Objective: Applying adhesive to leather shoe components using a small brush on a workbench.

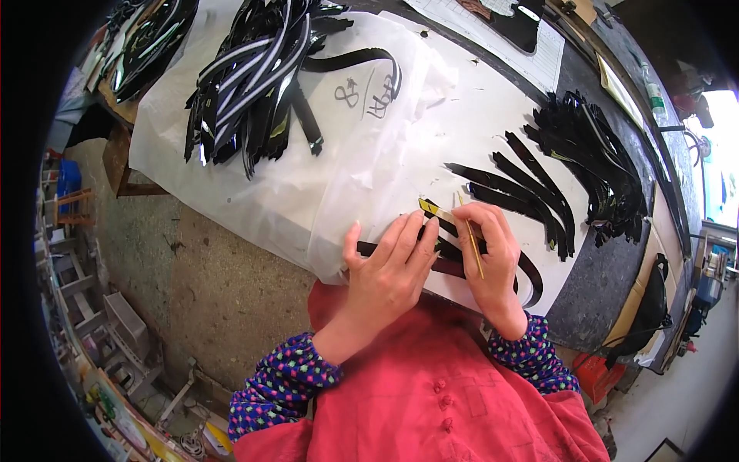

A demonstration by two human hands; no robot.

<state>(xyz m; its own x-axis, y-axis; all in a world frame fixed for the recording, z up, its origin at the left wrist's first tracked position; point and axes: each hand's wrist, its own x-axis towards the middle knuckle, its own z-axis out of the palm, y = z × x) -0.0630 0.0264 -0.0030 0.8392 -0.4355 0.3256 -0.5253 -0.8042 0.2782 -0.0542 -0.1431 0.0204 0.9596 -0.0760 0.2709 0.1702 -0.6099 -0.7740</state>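
My left hand (391, 266) lies over a black strip (366, 249) at the table's near edge, its fingers stretched out and pressing down. My right hand (496, 250) is closed in a pinch around a thin yellow stick (473, 250), held almost upright beside the left fingertips. Between the hands, a strip end with a yellow patch (431, 206) pokes out. A loose black strip (531, 273) curls round to the right of my right hand. Several separate black strips (531, 181) lie fanned out just beyond it. Parts of the strips under my fingers are hidden.
White sheeting (254, 208) covers much of the table. A big heap of glossy black strips (254, 85) lies at the far left, another bundle (593, 162) at the right. A gridded sheet (543, 65) is at the back. A red container (596, 377) stands below the right edge.
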